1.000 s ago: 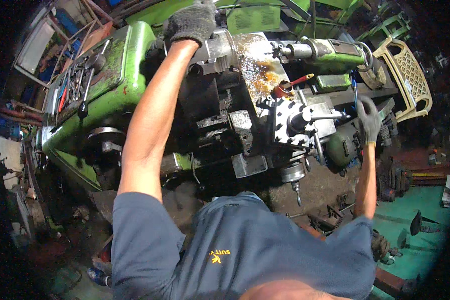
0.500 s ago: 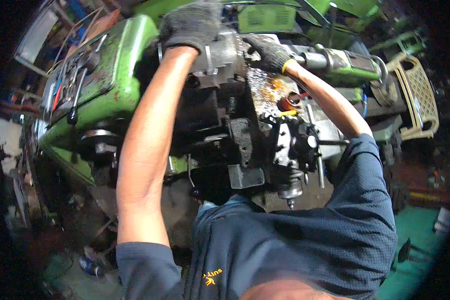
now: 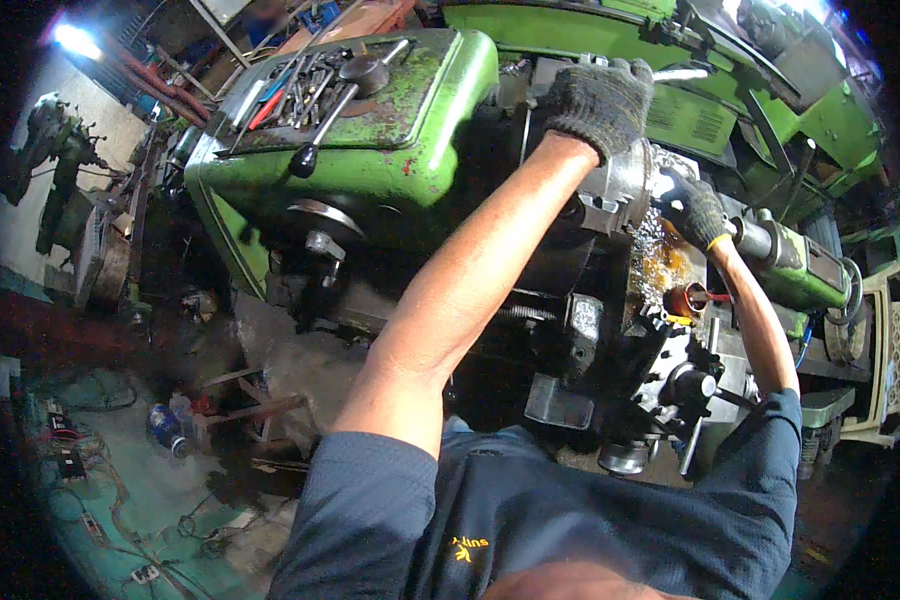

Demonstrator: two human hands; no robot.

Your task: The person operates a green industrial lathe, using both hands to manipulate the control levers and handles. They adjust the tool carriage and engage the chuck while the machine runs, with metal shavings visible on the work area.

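My left hand (image 3: 600, 108), in a dark grey knit glove, is closed over the top of a round metal workpiece (image 3: 615, 185) on a green lathe. What its curled fingers grip is hidden behind the knuckles. A bright metal bar (image 3: 680, 74) shows just beyond them. Beside the workpiece's right face is my right hand (image 3: 698, 212), gloved alike with a yellow cuff edge. Its fingers stretch leftward, somewhat apart, with nothing visible between them. Metal chips (image 3: 650, 255) and brown fluid lie below that hand, near a reddish-brown cup (image 3: 684, 299) with a red-handled tool in it.
The green headstock (image 3: 440, 100) at left carries loose hand tools (image 3: 295, 95) and a black-knobbed lever (image 3: 305, 160). The tailstock (image 3: 805, 265) stands right of my right hand. Closer to me is the tool post (image 3: 675, 375) with projecting handles. A beige plastic chair (image 3: 878, 360) is far right.
The view has swung left, so the lathe sits farther right in the picture and more of the headstock and floor shows. Both hands stay near the same workpiece.
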